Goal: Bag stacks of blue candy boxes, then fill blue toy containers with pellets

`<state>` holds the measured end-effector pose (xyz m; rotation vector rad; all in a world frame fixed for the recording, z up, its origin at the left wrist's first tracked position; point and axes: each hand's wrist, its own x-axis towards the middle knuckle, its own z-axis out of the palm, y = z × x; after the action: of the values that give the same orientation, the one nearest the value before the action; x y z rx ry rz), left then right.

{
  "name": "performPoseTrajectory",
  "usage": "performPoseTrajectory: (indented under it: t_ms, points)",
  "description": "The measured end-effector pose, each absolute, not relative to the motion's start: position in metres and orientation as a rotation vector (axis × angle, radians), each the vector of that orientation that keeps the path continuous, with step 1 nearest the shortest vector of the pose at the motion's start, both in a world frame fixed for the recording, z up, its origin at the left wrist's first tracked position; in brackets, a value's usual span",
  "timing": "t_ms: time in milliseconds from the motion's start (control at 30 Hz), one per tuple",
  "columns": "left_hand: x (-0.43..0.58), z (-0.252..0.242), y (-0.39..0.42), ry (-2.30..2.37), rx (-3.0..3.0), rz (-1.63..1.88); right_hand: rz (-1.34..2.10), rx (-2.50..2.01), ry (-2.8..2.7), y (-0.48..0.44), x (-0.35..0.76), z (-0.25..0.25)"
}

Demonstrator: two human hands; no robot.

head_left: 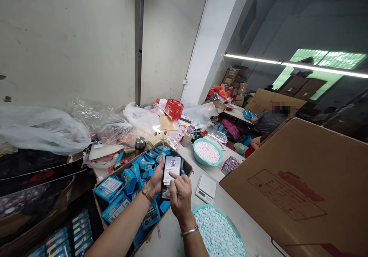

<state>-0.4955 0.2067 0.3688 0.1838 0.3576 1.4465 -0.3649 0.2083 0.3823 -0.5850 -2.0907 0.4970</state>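
My left hand point(156, 178) is closed round a smartphone point(171, 172), held upright with its lit lock screen facing me and showing 16:59. The index finger of my right hand point(181, 191) points at the screen, at or just over it; its other fingers are loosely bent and hold nothing. Below and behind the phone, an open carton point(99, 203) is heaped with blue printed boxes point(115, 207). Close to my right wrist, a turquoise basin point(240, 236) is full of pale blue pieces point(217, 232). A white digital scale point(206, 189) lies beyond that basin.
Another turquoise basin point(198, 159) holds pinkish-white pieces. A large cardboard box point(304, 188) blocks the right side. Bottles, plastic bags point(143, 119) and a red container point(174, 109) crowd the table's back. A seated person point(268, 122) is farther right.
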Motion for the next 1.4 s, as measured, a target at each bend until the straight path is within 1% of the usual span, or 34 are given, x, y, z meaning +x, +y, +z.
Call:
performPoseTrajectory:
  t_ms: [333, 500, 600, 733, 833, 1067, 1233, 1400]
  points:
    - [-0.496, 0.364, 0.209, 0.350, 0.157, 1.435, 0.505, -0.577, -2.128, 0.209, -0.371, 0.380]
    - [-0.494, 0.365, 0.211, 0.391, 0.140, 1.479, 0.435, -0.585, -2.213, 0.212, -0.375, 0.384]
    - [-0.501, 0.366, 0.204, 0.393, 0.179, 1.468, 0.408, -0.674, -2.160, 0.225, -0.359, 0.382]
    - [-0.514, 0.372, 0.193, 0.397, 0.234, 1.451, 0.369, -0.866, -1.943, 0.248, -0.329, 0.376]
    - [-0.517, 0.376, 0.192, 0.367, 0.248, 1.464, 0.374, -0.923, -1.907, 0.254, -0.318, 0.371]
    - [-0.511, 0.373, 0.197, 0.280, 0.285, 1.438, 0.490, -0.880, -1.925, 0.243, -0.327, 0.368]
    - [-0.509, 0.365, 0.200, 0.364, 0.237, 1.439, 0.598, -0.747, -1.954, 0.235, -0.334, 0.376]
    - [-0.504, 0.367, 0.203, 0.381, 0.180, 1.433, 0.648, -0.661, -2.013, 0.229, -0.344, 0.379]
